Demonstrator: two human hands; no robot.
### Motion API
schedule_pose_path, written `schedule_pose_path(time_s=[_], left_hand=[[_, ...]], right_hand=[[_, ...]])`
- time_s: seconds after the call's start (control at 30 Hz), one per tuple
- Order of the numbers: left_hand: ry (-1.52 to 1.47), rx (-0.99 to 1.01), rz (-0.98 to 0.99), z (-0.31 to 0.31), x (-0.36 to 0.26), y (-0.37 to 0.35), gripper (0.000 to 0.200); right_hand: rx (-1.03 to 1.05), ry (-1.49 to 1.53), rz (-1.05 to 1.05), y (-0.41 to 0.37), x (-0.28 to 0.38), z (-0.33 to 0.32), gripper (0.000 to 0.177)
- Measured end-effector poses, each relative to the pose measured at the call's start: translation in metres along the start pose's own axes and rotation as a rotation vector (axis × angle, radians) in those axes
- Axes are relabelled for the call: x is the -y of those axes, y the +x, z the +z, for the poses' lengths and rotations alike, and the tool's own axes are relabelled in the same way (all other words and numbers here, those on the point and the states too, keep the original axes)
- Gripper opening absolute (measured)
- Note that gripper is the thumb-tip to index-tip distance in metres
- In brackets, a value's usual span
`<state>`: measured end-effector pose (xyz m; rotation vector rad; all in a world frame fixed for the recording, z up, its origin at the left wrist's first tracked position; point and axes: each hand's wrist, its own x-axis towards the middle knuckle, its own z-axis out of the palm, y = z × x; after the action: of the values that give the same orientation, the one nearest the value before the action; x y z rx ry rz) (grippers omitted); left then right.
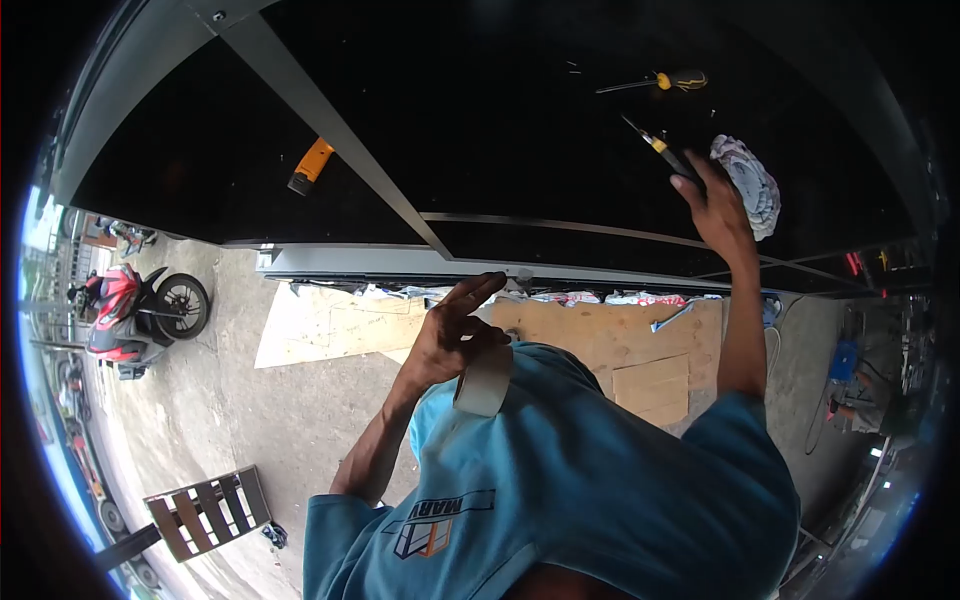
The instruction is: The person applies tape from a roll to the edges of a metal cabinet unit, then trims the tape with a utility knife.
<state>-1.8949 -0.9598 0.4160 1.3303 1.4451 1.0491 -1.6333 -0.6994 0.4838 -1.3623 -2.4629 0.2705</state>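
Note:
My right hand [722,208] reaches over the dark panel [480,130] with thumb and fingers closed round the black handle of a utility knife [657,145], its thin blade pointing away to the upper left. Right beside those fingers is a crumpled patterned cloth [750,188]. Farther up lies a yellow and black screwdriver [682,80]. Close to my chest, my left hand [455,335] grips a roll of pale tape [486,384]; two of its fingers stretch out to the panel's near edge.
An orange and black tool [312,166] rests left of a metal strip [330,125] crossing the panel. Cardboard sheets [650,345] cover part of the concrete floor below. At left stand a red motorcycle [125,310] and a slatted wooden rack [210,512]. A person [868,405] is at far right.

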Motion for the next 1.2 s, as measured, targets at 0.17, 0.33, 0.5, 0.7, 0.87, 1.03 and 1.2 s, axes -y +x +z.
schedule_pose_path(time_s=[0.17, 0.33, 0.5, 0.7, 0.87, 1.03, 1.2], left_hand=[[-0.29, -0.125, -0.176, -0.012, 0.006, -0.017, 0.062], [-0.236, -0.142, -0.193, -0.039, 0.014, -0.041, 0.064], [-0.305, -0.237, -0.216, -0.095, 0.051, -0.107, 0.065], [-0.346, -0.376, -0.172, -0.172, 0.085, -0.189, 0.067], [-0.272, -0.371, -0.193, -0.216, 0.092, -0.236, 0.067], [-0.173, -0.334, -0.169, -0.24, 0.091, -0.26, 0.072], [-0.156, -0.315, -0.129, -0.253, 0.084, -0.263, 0.073]], right_hand=[[0.345, 0.333, -0.226, -0.086, 0.072, -0.019, 0.042], [0.656, 0.484, -0.304, -0.117, 0.142, 0.05, 0.045], [0.891, 0.64, -0.288, -0.115, 0.203, 0.074, 0.055], [0.81, 0.494, -0.422, -0.135, 0.314, 0.108, 0.051], [0.491, 0.371, -0.717, -0.146, 0.378, 0.138, 0.044], [0.541, 0.213, -0.755, -0.152, 0.431, 0.144, 0.049], [0.535, 0.053, -0.726, -0.147, 0.439, 0.167, 0.046]])
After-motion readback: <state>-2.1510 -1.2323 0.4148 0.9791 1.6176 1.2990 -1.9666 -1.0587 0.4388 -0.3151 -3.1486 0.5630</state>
